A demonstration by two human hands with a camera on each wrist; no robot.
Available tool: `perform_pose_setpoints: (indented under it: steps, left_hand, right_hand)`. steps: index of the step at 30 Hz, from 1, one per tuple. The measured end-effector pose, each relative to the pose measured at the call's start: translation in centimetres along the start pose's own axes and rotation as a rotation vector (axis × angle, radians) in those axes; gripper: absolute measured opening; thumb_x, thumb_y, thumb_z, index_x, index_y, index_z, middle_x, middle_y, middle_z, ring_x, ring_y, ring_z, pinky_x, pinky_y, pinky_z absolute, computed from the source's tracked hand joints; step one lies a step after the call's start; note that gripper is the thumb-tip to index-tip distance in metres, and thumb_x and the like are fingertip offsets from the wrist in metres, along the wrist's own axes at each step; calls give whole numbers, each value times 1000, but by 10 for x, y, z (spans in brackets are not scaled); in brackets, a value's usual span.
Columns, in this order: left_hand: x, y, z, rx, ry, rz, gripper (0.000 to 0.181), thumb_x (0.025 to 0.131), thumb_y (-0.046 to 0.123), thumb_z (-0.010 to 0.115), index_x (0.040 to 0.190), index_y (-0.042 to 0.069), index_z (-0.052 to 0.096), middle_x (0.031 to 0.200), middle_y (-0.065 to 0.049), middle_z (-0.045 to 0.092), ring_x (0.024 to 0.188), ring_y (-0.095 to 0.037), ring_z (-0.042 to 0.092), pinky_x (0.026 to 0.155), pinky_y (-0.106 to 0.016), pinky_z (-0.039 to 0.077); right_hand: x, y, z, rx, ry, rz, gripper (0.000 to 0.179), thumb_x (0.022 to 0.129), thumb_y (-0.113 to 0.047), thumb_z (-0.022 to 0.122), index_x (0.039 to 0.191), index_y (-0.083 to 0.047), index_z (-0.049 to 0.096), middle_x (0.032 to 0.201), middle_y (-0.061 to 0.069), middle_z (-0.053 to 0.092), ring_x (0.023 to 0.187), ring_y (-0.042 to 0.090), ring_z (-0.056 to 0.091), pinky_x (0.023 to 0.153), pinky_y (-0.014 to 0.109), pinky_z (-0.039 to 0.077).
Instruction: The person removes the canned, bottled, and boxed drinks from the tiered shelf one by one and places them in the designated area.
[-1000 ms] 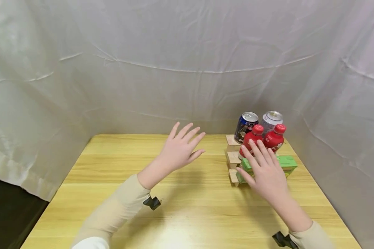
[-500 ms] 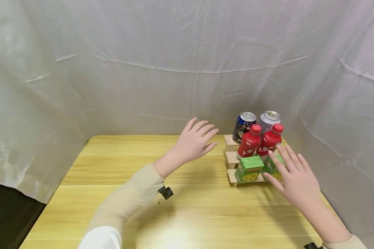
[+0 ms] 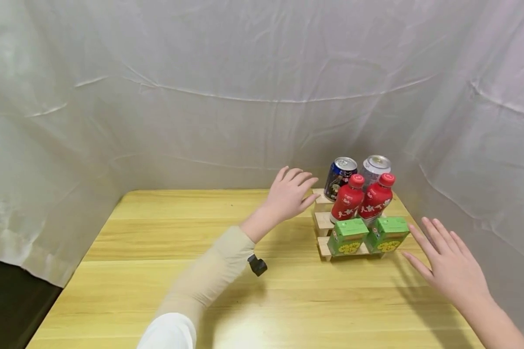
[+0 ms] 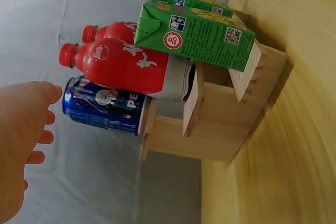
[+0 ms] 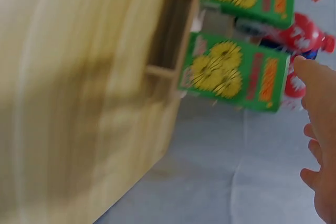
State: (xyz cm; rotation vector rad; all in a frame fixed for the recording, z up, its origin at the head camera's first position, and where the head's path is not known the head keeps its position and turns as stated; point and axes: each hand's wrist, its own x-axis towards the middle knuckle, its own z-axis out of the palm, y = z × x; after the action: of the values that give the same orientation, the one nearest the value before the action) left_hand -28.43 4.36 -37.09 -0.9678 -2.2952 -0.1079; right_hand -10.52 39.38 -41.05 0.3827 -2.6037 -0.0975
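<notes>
Fingers (image 3: 424, 242) loosely spread, holding nothing; left hand (image 3: 290, 195) near dark-blue cylindrical metal can (image 3: 336, 183), right hand (image 3: 456, 271) near green rectangular carton (image 3: 388, 234).

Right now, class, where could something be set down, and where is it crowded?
The tabletop is bare in front of the stepped wooden rack and from it leftward to the curtain. Crowded: the rack, with two drink cans, two red bottles, two green cartons.

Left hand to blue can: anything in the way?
Nothing visible. Head and left wrist views show open space between the left hand and the blue can; the left red bottle stands lower, off that path.
</notes>
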Motion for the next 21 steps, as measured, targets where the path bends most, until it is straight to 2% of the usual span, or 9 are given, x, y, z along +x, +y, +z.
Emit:
perform_pose_setpoints:
  steps: [8, 14, 17, 21]
  left_hand:
    - [14, 2, 19, -106, -112, -168, 47, 97, 55, 46, 134, 27, 57, 135, 7, 59, 128, -16, 49, 114, -43, 32]
    - [24, 5, 33, -249, -154, -292, 48, 98, 55, 46, 135, 25, 57, 137, 4, 59, 129, -18, 50, 111, -41, 36]
    - [29, 7, 37, -299, -171, -334, 49, 98, 55, 45, 136, 26, 56, 139, 3, 58, 130, -18, 49, 111, -42, 37]
    - [33, 7, 42, -348, -176, -361, 50, 98, 55, 44, 136, 25, 56, 140, 2, 57, 131, -19, 49, 110, -43, 38]
  right_hand:
    - [-24, 17, 24, -19, -78, -68, 72, 91, -46, 60, 152, -18, 34, 159, 17, 28, 150, 5, -11, 122, 29, -11]
    - [-32, 23, 49, 27, -102, -141, 68, 88, -42, 66, 147, -15, 43, 163, 5, 16, 147, -1, -13, 120, 23, -12]
    - [-33, 25, 59, 62, -103, -154, 64, 88, -43, 67, 143, -16, 48, 160, 11, 28, 146, -4, -11, 119, 21, -12]
    - [-35, 24, 68, 91, -119, -147, 62, 85, -44, 69, 140, -19, 52, 142, 19, 53, 144, -8, -8, 117, 17, -13]
